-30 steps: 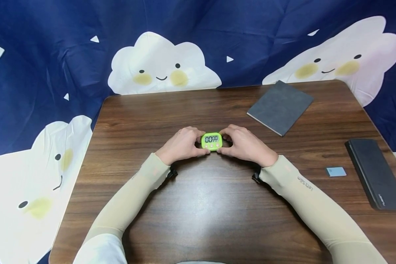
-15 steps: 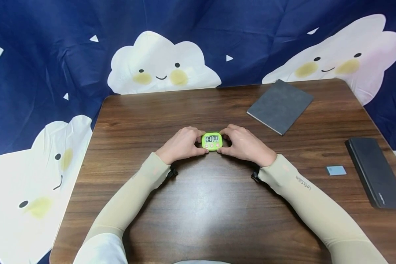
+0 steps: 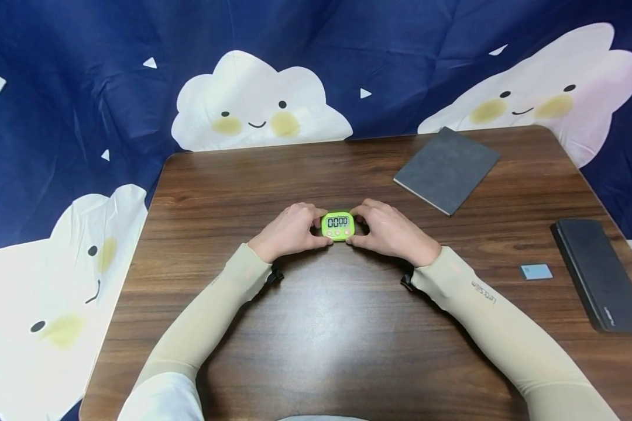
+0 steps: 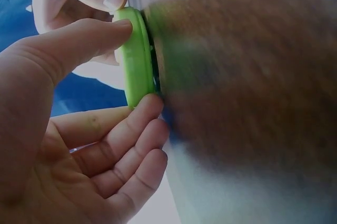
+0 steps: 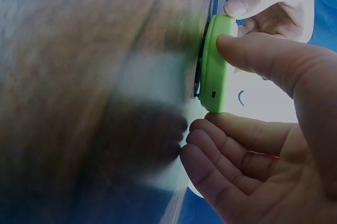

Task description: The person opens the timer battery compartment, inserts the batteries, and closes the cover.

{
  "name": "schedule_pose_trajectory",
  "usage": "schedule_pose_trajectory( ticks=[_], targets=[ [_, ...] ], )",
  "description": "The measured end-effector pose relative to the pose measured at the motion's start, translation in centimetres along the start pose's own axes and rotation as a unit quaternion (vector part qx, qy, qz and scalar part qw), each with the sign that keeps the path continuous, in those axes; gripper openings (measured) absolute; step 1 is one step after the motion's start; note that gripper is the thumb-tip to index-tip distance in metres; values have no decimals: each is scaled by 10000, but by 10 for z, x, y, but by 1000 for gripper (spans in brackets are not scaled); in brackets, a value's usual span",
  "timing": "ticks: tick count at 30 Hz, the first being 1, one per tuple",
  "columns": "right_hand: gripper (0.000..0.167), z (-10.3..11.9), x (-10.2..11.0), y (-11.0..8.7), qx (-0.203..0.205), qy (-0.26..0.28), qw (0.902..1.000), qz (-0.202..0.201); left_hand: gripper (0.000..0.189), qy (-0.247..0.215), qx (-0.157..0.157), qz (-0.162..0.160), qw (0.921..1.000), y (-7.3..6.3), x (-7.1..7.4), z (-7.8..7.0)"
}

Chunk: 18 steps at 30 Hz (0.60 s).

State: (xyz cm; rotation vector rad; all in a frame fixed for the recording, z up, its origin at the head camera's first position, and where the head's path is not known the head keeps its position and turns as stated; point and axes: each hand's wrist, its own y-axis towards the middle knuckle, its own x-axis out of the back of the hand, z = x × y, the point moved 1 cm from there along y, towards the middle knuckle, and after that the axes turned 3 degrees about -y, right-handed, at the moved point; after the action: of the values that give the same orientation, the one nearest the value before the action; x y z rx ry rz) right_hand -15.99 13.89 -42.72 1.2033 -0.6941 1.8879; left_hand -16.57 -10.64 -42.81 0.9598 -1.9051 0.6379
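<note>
A lime-green digital timer [image 3: 338, 227] reading 00:00, with a row of light buttons under its display, is at the middle of the table. My left hand [image 3: 291, 231] pinches its left end, thumb on the near edge and fingers at the far edge. From the other side my right hand [image 3: 387, 230] pinches the right end the same way. Seen edge-on in the left wrist view, the timer [image 4: 136, 58] lies close over the tabletop. The right wrist view shows a small dark slot in the side of the timer [image 5: 215, 66], and its dark back faces the table.
A dark grey notebook [image 3: 447, 169] lies at the back right of the wooden table [image 3: 316, 339]. Farther right are a small light-blue box [image 3: 536, 272] and a long black case [image 3: 603, 278] near the edge. A blue curtain [image 3: 390, 47] with clouds hangs behind.
</note>
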Motion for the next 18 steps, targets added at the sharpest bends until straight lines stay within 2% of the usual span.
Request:
schedule_pose_trajectory(
  ticks=[6, 14, 18],
  targets=[
    [60, 1, 0, 0, 4, 12, 10000, 19, 36, 25, 8, 22, 10000, 0, 0, 0],
    [66, -5, 7, -1, -113, 187, 9997, 66, 48, 71, -58, -72, 9999, -2, 5, 1],
    [67, -12, 16, -3, -250, 207, 9995, 41, 65, 165, 45, -147, 9997, -5, 15, 4]
  ],
)
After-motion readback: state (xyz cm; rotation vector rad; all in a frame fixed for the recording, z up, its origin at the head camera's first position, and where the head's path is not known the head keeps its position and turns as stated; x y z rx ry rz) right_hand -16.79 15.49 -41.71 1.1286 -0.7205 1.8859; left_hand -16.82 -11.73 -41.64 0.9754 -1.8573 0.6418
